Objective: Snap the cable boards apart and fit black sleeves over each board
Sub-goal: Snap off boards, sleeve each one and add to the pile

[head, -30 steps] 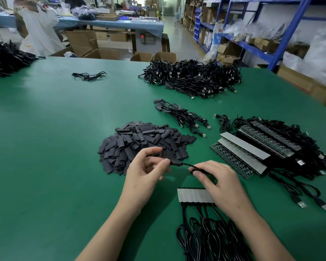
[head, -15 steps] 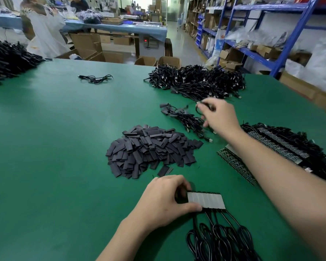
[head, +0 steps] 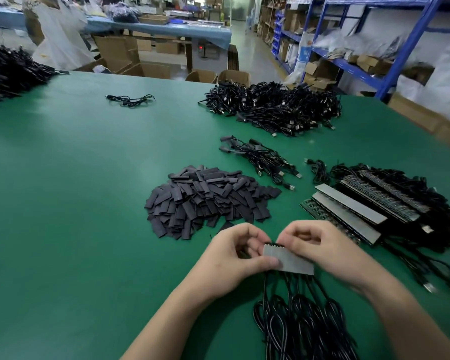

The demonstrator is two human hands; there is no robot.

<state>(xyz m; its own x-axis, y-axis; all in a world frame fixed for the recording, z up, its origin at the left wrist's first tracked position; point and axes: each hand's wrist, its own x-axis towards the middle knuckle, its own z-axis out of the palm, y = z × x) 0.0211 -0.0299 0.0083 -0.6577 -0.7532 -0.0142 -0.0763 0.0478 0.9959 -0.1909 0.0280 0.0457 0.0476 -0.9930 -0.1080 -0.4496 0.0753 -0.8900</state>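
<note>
Over green warehouse table (head: 76,203), strip of cable boards (head: 291,262) pinched at its left end by left hand (head: 234,255) and right hand (head: 322,252), fingers (head: 269,261) of both curled on it, seemingly braced for snapping off the end board; black sleeves (head: 205,201) heaped just beyond, handy for fitting

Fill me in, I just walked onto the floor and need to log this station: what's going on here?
A person grips a grey strip of cable boards with both hands above the green table. The left hand pinches its left end and the right hand holds the top edge beside it, apparently to snap a board off. The strip's black cables trail toward the person. The pile of black sleeves lies just beyond, and more board strips wait at the right.
</note>
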